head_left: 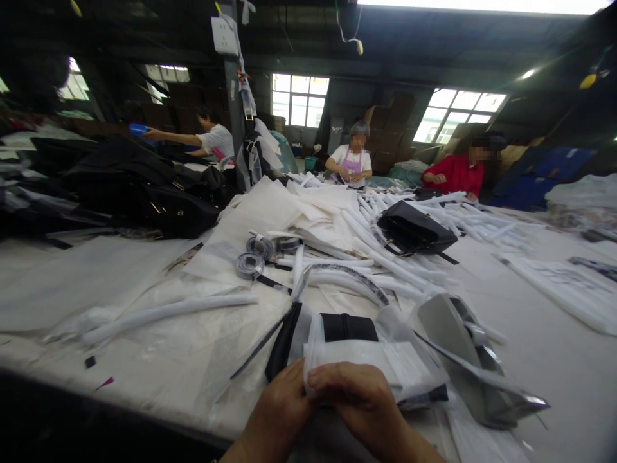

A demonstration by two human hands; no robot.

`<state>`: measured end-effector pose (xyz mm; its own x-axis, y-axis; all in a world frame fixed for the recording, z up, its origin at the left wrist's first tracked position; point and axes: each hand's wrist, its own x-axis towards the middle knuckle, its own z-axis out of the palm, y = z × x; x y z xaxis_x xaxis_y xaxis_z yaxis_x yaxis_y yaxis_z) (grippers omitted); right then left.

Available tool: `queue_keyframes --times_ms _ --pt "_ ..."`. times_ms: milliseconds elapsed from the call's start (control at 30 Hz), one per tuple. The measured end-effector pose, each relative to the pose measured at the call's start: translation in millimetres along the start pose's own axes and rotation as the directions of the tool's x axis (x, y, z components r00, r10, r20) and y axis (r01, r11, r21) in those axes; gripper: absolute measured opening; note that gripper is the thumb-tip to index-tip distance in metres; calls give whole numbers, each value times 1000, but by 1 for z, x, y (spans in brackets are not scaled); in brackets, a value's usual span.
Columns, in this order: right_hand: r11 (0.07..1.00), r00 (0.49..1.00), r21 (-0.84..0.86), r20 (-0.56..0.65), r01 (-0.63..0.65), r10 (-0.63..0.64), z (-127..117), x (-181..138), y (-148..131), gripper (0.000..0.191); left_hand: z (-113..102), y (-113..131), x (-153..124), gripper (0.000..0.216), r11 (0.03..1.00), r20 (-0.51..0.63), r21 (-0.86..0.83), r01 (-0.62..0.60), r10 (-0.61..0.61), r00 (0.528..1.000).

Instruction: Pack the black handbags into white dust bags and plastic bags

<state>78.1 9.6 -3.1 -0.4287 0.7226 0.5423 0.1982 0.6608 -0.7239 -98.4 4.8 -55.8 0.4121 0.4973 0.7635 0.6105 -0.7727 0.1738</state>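
My left hand (282, 402) and my right hand (359, 399) meet at the table's near edge, both closed on a white paper-wrapped bundle (357, 357) with a black strap piece (348, 326) showing at its top. A black strip (283, 341) lies just left of the bundle. Crumpled silver-grey wrapping (475, 360) lies to the right of my right hand.
The long white table (554, 347) carries white foam tubes (164, 313), rolled straps (249, 264), white sheets and a black handbag (415, 229). A heap of black bags (139, 186) lies at the left. Three people work at the far end.
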Motion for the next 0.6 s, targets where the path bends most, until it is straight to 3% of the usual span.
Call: queue_keyframes --times_ms 200,333,500,600 --pt "998 999 38 -18 44 -43 -8 -5 -3 21 -7 -3 -7 30 1000 81 -4 -16 16 997" --pt "996 995 -9 43 87 -87 -9 -10 -3 24 -7 -4 -16 29 1000 42 6 26 -26 999" --pt "934 951 -195 147 299 -273 -6 -16 3 21 -1 -6 -24 39 1000 -66 -8 30 -30 997" --pt "862 913 -307 199 403 -356 -7 -15 2 18 -2 -6 -25 37 997 -34 -18 74 -75 997"
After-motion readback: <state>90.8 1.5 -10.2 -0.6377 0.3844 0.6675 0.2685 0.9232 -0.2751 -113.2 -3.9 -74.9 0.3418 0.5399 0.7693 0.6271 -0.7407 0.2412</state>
